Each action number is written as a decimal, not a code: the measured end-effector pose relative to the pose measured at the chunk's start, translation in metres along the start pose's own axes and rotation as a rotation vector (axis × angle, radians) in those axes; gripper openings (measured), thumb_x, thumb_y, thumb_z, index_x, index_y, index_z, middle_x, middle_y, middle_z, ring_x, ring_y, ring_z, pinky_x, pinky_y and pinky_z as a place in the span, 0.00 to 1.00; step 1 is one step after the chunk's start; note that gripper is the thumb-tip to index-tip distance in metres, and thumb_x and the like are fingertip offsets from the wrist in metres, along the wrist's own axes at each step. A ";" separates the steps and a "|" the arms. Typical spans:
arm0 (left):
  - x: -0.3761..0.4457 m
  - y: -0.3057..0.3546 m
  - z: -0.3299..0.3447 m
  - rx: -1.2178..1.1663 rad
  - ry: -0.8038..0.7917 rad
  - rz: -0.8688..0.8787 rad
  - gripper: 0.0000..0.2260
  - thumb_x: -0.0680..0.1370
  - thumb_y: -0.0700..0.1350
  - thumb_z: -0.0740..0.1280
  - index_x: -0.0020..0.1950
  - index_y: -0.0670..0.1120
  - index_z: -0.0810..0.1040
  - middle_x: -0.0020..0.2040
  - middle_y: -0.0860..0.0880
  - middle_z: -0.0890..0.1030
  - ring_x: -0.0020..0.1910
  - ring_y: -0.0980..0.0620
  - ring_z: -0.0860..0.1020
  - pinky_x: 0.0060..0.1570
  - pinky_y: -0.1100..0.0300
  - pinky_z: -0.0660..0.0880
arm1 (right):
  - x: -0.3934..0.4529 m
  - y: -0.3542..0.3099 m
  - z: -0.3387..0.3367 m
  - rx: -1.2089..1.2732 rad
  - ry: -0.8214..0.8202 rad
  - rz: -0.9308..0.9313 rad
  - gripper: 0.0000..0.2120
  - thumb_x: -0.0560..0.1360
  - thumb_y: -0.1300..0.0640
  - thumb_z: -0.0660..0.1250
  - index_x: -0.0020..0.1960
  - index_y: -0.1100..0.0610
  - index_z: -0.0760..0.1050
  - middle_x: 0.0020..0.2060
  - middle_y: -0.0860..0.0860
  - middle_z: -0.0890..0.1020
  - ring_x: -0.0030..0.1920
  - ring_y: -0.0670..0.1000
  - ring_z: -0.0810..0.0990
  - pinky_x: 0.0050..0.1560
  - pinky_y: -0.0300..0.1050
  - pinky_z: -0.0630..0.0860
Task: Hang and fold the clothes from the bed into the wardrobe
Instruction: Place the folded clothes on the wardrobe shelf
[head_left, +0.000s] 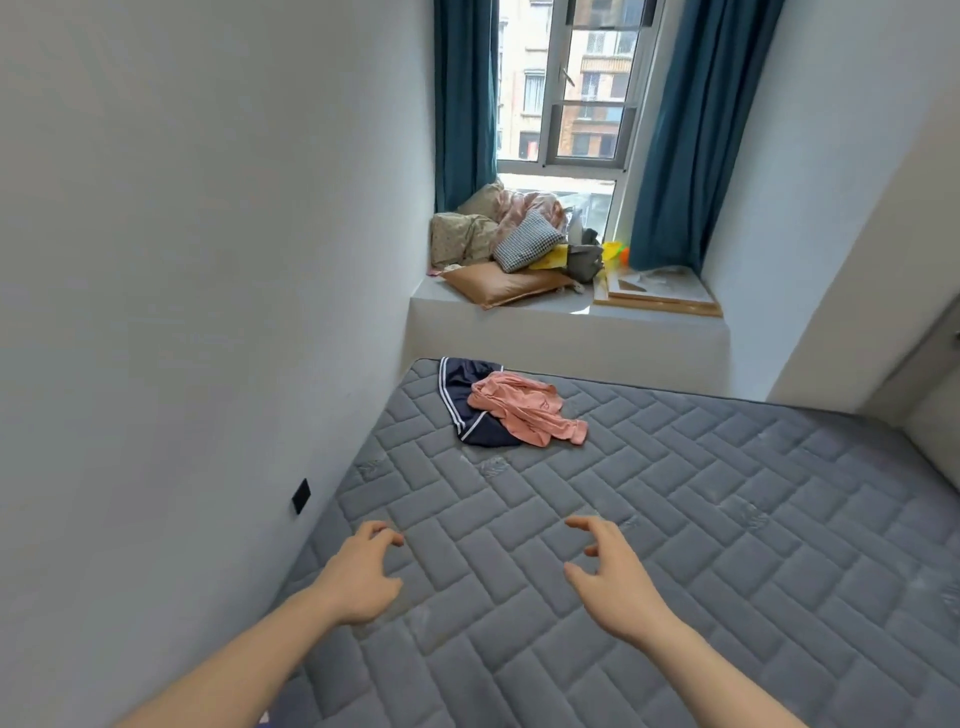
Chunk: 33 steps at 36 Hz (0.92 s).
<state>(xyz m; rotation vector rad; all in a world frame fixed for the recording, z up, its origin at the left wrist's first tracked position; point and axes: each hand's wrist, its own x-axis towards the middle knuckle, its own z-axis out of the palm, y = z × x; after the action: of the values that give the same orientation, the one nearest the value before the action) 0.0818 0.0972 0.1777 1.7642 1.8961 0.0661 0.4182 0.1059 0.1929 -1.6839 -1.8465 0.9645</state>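
A pink garment (524, 410) lies crumpled over dark striped shorts (460, 400) at frame centre on the bed (727, 519), well apart from left hand (361, 571) and right hand (610, 577), fingers loosely spread, holding nothing, apparently reaching.

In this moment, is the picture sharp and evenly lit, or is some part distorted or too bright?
Head view: the wide lens bends the left wall and mattress edges; the window is brightest; the pink garment stays clear; both hands look slightly soft.
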 end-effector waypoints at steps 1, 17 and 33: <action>0.022 -0.014 0.001 0.004 -0.024 -0.015 0.25 0.75 0.50 0.66 0.73 0.52 0.69 0.76 0.51 0.62 0.72 0.48 0.67 0.70 0.57 0.66 | 0.019 0.002 0.013 -0.003 -0.003 0.017 0.22 0.78 0.56 0.67 0.67 0.41 0.66 0.66 0.42 0.68 0.61 0.45 0.73 0.58 0.39 0.69; 0.356 -0.163 0.167 0.112 -0.196 -0.171 0.36 0.76 0.59 0.68 0.79 0.52 0.58 0.81 0.48 0.49 0.77 0.41 0.58 0.72 0.47 0.67 | 0.301 0.183 0.249 -0.189 -0.115 0.189 0.25 0.80 0.53 0.65 0.75 0.46 0.62 0.74 0.44 0.61 0.71 0.49 0.66 0.65 0.44 0.69; 0.592 -0.243 0.267 -0.038 -0.210 -0.454 0.78 0.30 0.85 0.62 0.64 0.66 0.14 0.67 0.50 0.12 0.71 0.33 0.20 0.64 0.27 0.26 | 0.534 0.303 0.366 -0.369 -0.080 0.217 0.42 0.73 0.42 0.72 0.80 0.46 0.54 0.79 0.48 0.54 0.76 0.57 0.61 0.73 0.57 0.66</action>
<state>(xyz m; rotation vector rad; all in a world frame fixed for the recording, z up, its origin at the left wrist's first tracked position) -0.0240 0.5315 -0.3524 1.2251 2.0700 -0.2381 0.2707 0.5624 -0.3369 -2.1282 -2.0209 0.8187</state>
